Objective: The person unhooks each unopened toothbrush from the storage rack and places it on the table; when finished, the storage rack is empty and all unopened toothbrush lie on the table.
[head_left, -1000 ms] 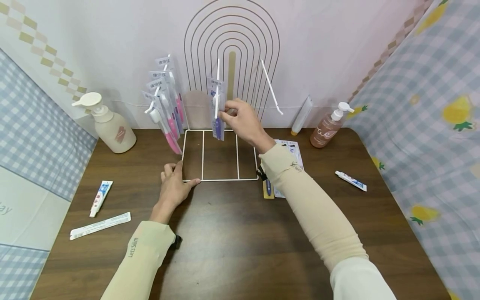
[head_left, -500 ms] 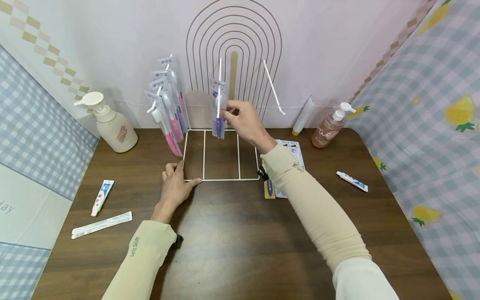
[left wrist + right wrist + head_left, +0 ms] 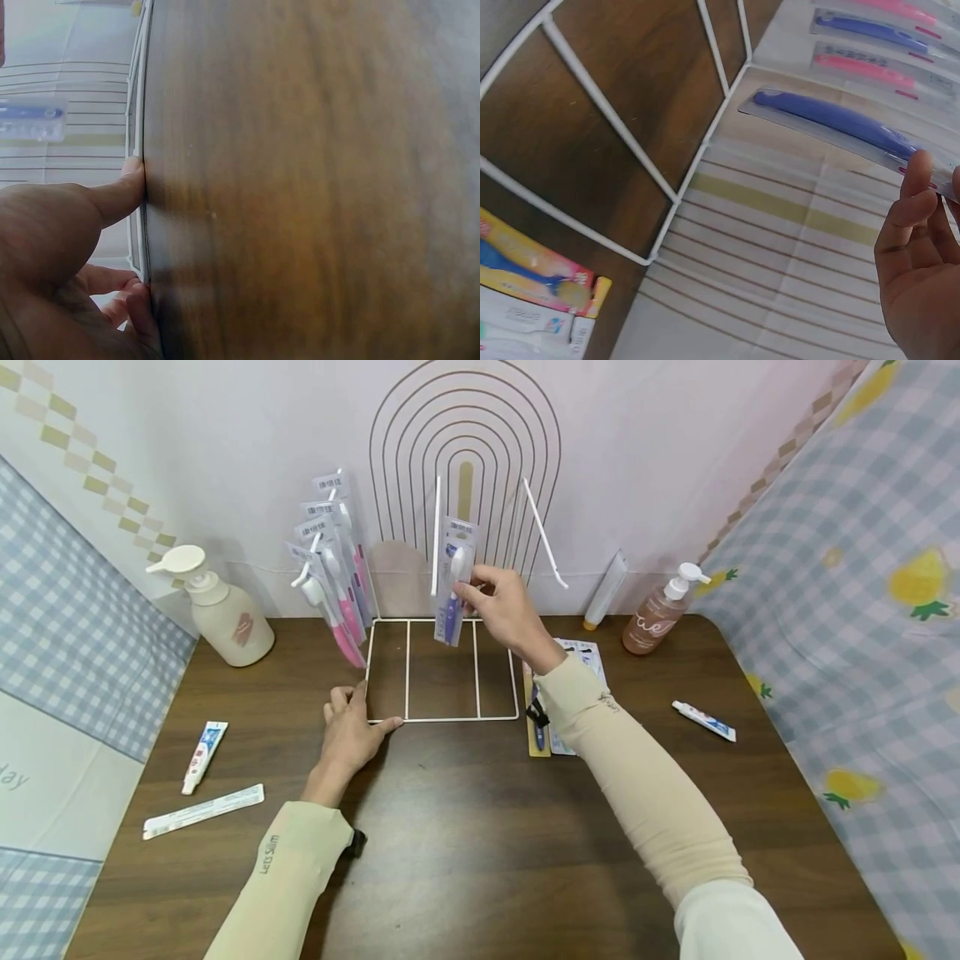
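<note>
A white wire rack [image 3: 461, 719] with long hooks stands on the wooden table. My left hand [image 3: 349, 731] grips its front left corner, thumb on the front wire and fingers curled at the side wire. In the left wrist view the thumb [image 3: 120, 196] lies along that wire. My right hand [image 3: 504, 607] pinches a blue-purple toothbrush [image 3: 453, 602] in a clear pack by its right edge. The pack hangs upright just right of the middle hook [image 3: 436, 539]. Several packaged toothbrushes [image 3: 341, 602], some with pink handles, hang on the left hook.
The right hook [image 3: 544, 537] carries nothing. More toothbrush packs [image 3: 538, 727] lie beside the rack, partly under my right forearm. Pump bottles [image 3: 232, 622] [image 3: 654, 620] stand at both back corners. Toothpaste tubes [image 3: 204, 757] [image 3: 703, 721] and a long white packet [image 3: 203, 811] lie around the sides.
My right hand has moved slightly right with the toothbrush pack, which overlapped the middle hook before and is now beside it, turned more to face the camera. The left hand stays at the rack corner.
</note>
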Demonstrator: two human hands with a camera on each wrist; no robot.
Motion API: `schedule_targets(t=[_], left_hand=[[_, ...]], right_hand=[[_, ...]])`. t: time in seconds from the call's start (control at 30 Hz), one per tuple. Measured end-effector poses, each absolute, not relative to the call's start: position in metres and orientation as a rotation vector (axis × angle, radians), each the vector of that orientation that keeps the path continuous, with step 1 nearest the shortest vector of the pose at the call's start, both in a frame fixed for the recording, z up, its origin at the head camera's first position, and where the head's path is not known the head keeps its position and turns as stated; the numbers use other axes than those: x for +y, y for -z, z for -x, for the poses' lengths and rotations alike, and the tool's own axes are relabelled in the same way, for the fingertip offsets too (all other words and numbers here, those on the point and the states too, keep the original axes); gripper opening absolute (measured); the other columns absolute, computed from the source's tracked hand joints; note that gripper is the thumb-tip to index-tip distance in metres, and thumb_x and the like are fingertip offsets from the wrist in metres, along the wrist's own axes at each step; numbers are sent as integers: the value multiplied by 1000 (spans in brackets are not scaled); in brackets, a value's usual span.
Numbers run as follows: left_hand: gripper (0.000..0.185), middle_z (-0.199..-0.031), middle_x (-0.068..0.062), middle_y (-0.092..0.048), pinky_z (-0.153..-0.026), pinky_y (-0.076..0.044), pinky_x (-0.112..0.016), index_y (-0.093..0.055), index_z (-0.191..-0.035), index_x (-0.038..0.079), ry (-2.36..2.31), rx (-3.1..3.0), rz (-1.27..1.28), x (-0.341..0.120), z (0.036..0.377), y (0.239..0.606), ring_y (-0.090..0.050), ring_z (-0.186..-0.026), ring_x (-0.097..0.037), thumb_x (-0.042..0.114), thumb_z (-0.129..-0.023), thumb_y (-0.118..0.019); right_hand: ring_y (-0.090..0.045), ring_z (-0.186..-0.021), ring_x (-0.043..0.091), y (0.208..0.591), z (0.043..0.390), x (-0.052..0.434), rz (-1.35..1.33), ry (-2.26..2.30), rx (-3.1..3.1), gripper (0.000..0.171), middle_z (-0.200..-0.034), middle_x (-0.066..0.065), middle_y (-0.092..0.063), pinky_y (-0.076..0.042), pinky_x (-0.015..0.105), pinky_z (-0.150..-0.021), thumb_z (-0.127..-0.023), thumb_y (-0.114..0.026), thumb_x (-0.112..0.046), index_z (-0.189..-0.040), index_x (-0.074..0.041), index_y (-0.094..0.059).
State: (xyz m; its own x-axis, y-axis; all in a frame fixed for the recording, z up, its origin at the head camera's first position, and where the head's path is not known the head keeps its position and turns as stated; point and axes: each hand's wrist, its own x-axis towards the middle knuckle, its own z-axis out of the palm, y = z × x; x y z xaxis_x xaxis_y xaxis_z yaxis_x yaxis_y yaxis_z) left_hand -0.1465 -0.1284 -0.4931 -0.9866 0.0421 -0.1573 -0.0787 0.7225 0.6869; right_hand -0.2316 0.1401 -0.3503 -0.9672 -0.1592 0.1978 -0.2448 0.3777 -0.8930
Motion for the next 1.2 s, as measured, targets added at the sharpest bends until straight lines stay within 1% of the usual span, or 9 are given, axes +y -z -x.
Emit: schedule_targets(t=[0.13, 0.33, 0.43, 0.6, 0.77, 0.9, 1.0, 1.13, 1.2], left_hand=[[99, -166, -34, -30, -122, -44, -70, -26, -178, -7, -1116, 2760, 30, -128, 146, 492, -34, -144, -56, 31, -106, -83], [100, -167, -34, -30, -121, -44, -69, -26, -178, -6, -1110, 2751, 26, -127, 146, 491, -34, -144, -55, 32, -106, -83], [101, -167, -34, -30, -122, -43, -69, -26, -179, -5, -1119, 2745, 30, -126, 145, 490, -33, -144, -55, 33, -106, -84], [100, -168, -33, -28, -122, -43, -69, -26, -179, -5, -1110, 2746, 42, -125, 144, 487, -32, -145, -54, 32, -106, -83], [98, -169, -32, -28, -123, -42, -69, -25, -179, -5, -1096, 2750, 52, -123, 142, 484, -32, -146, -53, 30, -107, -83], [99, -170, -32, -27, -126, -40, -69, -24, -180, -3, -1080, 2745, 53, -123, 142, 484, -30, -149, -54, 32, -108, -82], [99, -171, -32, -25, -129, -39, -68, -22, -181, -2, -1058, 2736, 53, -123, 142, 483, -28, -152, -55, 34, -109, -80], [99, -171, -32, -25, -130, -38, -68, -22, -181, -2, -1059, 2737, 53, -123, 142, 482, -28, -152, -54, 33, -109, -80], [99, -170, -33, -26, -129, -38, -69, -23, -180, -3, -1072, 2741, 55, -123, 142, 482, -28, -151, -55, 31, -108, -81]], right_hand=[[-70, -81, 21, 361, 230, 150, -354, -1666, -2537, 21, -103, 20, -79, -59, 29, -79, -114, -70, -12, -107, 7, -77], [-74, -89, 38, 374, 223, 169, -304, -1671, -2569, 21, -105, 20, -79, -53, 25, -79, -115, -69, -15, -114, 5, -78], [-74, -84, 32, 379, 220, 181, -299, -1622, -2595, 23, -100, 19, -79, -51, 25, -75, -116, -68, -18, -111, 3, -77], [-63, -67, 12, 389, 215, 198, -307, -1596, -2590, 26, -79, 10, -72, -44, 23, -58, -116, -68, -18, -100, 3, -73], [-57, -60, 7, 397, 209, 210, -276, -1696, -2542, 25, -71, 1, -64, -46, 22, -53, -116, -68, -14, -100, 5, -69], [-54, -62, 5, 405, 203, 223, -181, -1730, -2533, 22, -73, -5, -64, -45, 19, -57, -115, -68, -14, -111, 7, -74], [-57, -64, 4, 411, 200, 237, -77, -1727, -2535, 26, -79, -5, -72, -48, 18, -60, -114, -70, -15, -124, 8, -77], [-66, -70, 1, 418, 195, 260, 31, -1660, -2566, 34, -100, 13, -86, -54, 19, -66, -114, -71, -18, -137, 6, -77], [-69, -72, 1, 423, 192, 273, 79, -1645, -2578, 36, -111, 24, -85, -57, 20, -67, -114, -71, -20, -138, 6, -77]])
